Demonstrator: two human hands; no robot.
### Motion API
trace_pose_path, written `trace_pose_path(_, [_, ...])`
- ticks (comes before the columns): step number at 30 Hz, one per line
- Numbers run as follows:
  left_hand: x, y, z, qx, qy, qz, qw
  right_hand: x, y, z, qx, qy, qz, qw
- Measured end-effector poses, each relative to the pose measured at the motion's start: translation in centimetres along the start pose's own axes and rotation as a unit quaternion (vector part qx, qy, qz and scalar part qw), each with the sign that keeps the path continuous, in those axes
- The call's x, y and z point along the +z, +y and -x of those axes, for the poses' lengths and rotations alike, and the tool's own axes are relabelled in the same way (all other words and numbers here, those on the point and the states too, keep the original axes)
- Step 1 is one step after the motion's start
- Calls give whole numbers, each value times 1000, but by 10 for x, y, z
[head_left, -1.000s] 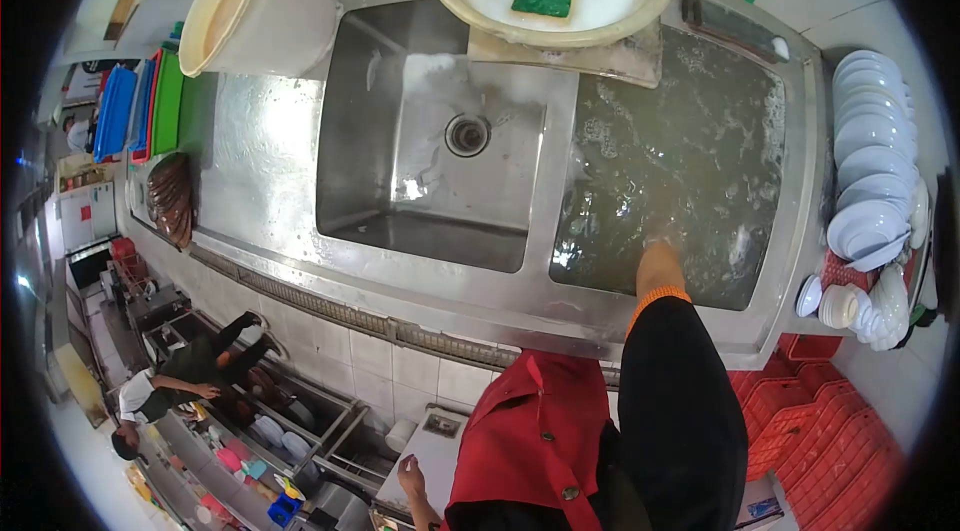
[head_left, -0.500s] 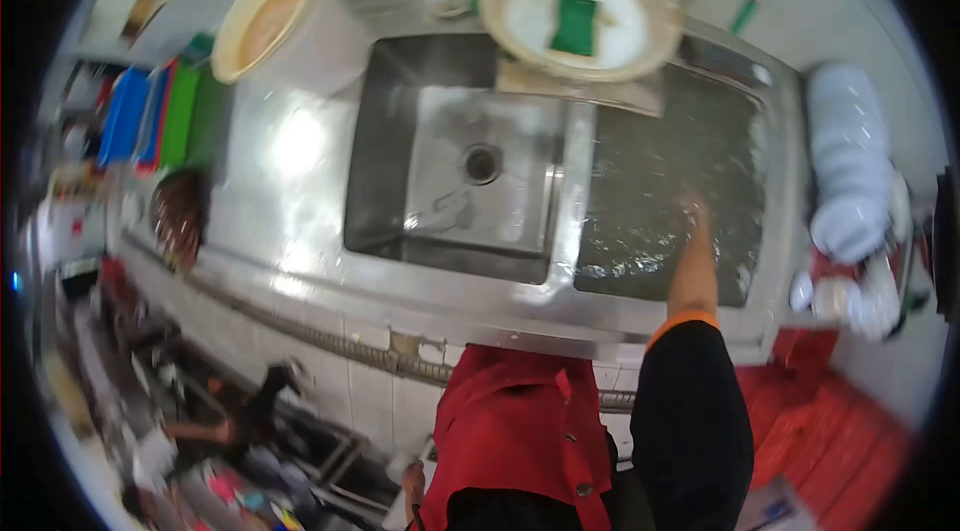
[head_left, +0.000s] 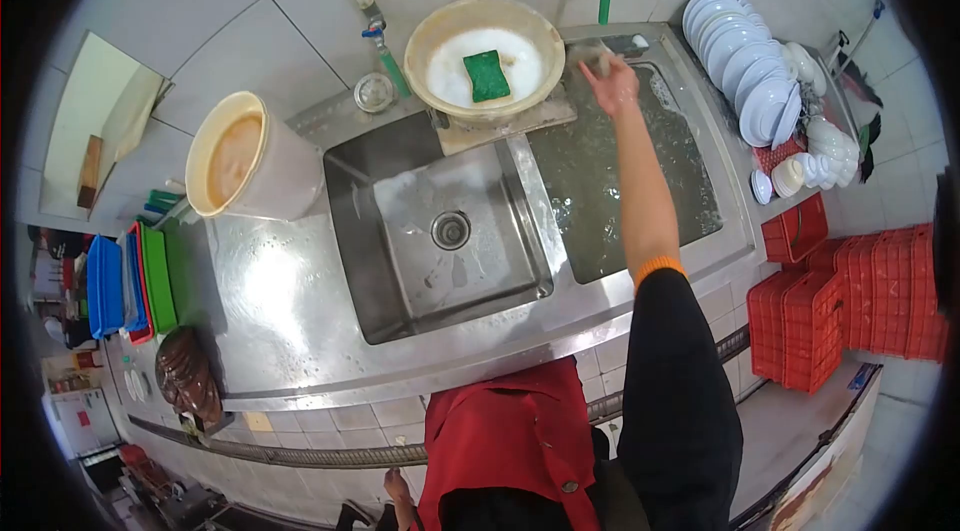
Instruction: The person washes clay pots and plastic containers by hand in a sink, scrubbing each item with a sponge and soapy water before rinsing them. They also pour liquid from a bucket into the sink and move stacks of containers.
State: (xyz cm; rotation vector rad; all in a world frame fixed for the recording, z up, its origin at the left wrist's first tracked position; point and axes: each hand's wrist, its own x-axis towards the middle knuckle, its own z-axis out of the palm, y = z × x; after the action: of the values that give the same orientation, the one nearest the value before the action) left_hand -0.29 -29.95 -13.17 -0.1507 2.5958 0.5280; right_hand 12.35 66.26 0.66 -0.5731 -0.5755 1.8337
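Observation:
My right hand (head_left: 612, 87) reaches over the back of the water-filled sink basin (head_left: 625, 166), above the water. Its thumb and a finger point forward around a blurred greyish thing (head_left: 588, 57) that I cannot make out. Left of it, a round cream basin (head_left: 553, 51) of white suds with a green sponge (head_left: 486, 76) rests on a board (head_left: 520, 126). My left hand (head_left: 397, 483) hangs low beside the red apron (head_left: 505, 431), small in view, fingers curled; what they hold, if anything, is hidden.
The left basin (head_left: 480, 281) shows its drain. A cream bucket (head_left: 285, 171) of brownish liquid stands on the left counter. Stacked white plates (head_left: 745, 56) and bowls (head_left: 825, 146) lie at the right. Red crates (head_left: 800, 331) stand right of the sink, with blue and green trays (head_left: 160, 281) far left.
My right hand has come up out of the water and moved to the basin's back edge. The view has shifted, showing more wall and the plates. My left hand stays low.

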Motion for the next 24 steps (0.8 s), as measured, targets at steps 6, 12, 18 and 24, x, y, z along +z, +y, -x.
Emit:
trace_pose_path(6, [18, -45, -21, 184, -173, -252, 934, 26, 10, 6, 21, 137, 328, 934])
trace_pose_path(12, [-11, 11, -126, 163, -288, -216, 918, -68, -72, 162, -226, 202, 708, 638])
trace_pose_path(18, [12, 161, -184, 140, -433, -194, 869, -191, -179, 389, -386, 364, 686, 498])
trace_pose_path(24, [76, 259, -117, 130, -499, -208, 831, -390, -138, 644, 14, 590, 719, 366])
